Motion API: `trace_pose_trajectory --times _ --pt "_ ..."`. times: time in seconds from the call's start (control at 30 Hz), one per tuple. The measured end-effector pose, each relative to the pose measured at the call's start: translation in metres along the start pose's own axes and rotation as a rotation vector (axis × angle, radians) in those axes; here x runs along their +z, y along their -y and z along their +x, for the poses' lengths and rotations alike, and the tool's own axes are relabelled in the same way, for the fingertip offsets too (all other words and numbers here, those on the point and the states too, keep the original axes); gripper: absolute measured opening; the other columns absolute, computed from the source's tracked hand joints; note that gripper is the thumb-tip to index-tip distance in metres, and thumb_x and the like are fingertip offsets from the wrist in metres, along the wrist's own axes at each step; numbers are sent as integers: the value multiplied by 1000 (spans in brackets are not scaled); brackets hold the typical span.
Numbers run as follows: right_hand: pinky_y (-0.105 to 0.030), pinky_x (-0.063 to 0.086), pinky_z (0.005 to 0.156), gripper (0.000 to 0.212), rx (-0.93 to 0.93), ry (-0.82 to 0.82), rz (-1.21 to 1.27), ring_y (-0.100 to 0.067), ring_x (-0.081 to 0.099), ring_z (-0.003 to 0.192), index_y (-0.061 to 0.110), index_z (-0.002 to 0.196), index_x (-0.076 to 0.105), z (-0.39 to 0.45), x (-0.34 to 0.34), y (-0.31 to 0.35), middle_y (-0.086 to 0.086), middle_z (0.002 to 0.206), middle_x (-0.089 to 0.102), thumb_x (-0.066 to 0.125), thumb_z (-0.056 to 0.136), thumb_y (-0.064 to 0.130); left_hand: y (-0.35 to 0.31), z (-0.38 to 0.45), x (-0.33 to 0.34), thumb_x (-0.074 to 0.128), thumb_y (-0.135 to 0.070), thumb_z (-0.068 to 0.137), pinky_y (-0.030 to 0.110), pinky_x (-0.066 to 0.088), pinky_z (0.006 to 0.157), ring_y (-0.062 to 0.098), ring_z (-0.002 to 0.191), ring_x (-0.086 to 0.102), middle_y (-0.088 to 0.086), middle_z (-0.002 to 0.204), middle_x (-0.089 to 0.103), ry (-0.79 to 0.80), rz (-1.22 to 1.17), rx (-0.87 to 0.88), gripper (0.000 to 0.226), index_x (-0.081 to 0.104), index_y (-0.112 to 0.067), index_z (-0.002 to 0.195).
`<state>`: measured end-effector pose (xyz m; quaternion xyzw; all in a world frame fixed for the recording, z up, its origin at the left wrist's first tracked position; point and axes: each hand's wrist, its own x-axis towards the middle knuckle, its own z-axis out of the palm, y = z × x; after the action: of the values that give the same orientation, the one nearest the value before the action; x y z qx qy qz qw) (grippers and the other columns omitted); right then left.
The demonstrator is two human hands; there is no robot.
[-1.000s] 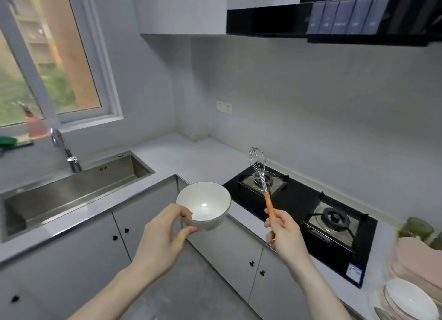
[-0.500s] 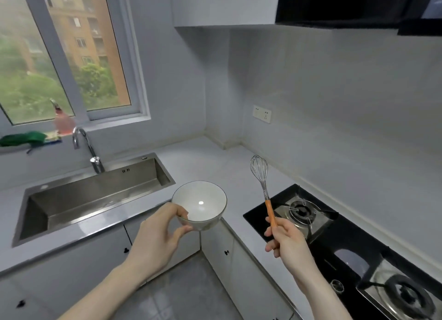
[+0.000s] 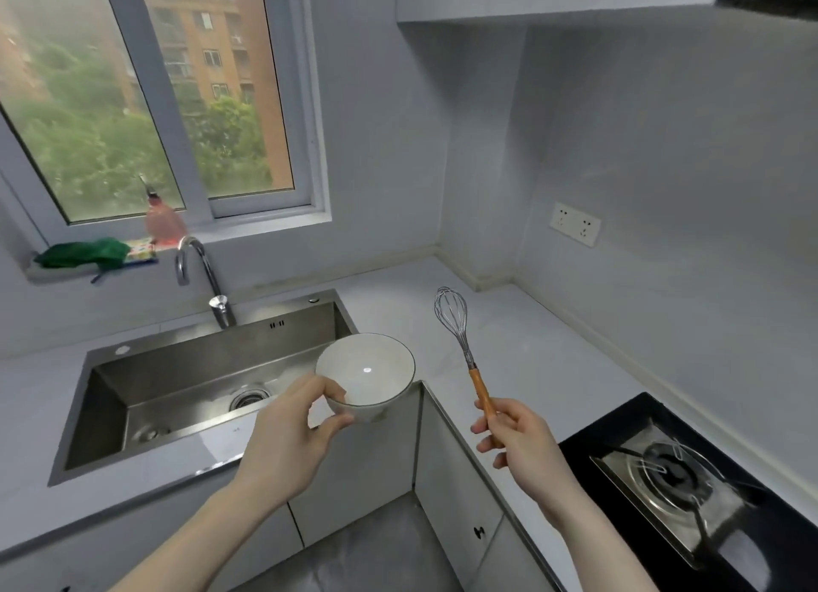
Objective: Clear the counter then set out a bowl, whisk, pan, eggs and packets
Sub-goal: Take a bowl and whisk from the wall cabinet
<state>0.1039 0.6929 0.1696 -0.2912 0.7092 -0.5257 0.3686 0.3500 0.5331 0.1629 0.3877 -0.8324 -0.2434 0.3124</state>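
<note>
My left hand [image 3: 287, 441] grips a white bowl [image 3: 367, 376] by its near rim, thumb and fingers pinching the wall. The bowl is empty and hangs in the air over the inner corner of the grey counter [image 3: 509, 348]. My right hand [image 3: 524, 447] holds a wire whisk [image 3: 462, 339] by its orange handle, the wire head pointing up and away over the counter. No pan, eggs or packets are in view.
A steel sink [image 3: 177, 383] with a curved tap [image 3: 199, 277] lies left of the bowl. A black gas hob [image 3: 677, 476] sits at the right. A green cloth [image 3: 84, 252] and a pink bottle [image 3: 163, 219] rest on the window sill. Wall sockets [image 3: 575, 224] are at the back right.
The view has swung left: the hob has slid to the right edge and the sink and window have come to the middle. Both hands keep the same hold on bowl and whisk.
</note>
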Motion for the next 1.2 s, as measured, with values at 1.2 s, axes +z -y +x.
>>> trace_pose_trajectory --times 1.2 --pt "-24 41 64 19 390 -209 -52 -14 53 71 17 107 70 361 -49 -36 7 93 78 55 96 11 137 394 231 88 -35 74 26 40 57 17 73 61 -13 81 65 383 65 -211 24 64 -39 74"
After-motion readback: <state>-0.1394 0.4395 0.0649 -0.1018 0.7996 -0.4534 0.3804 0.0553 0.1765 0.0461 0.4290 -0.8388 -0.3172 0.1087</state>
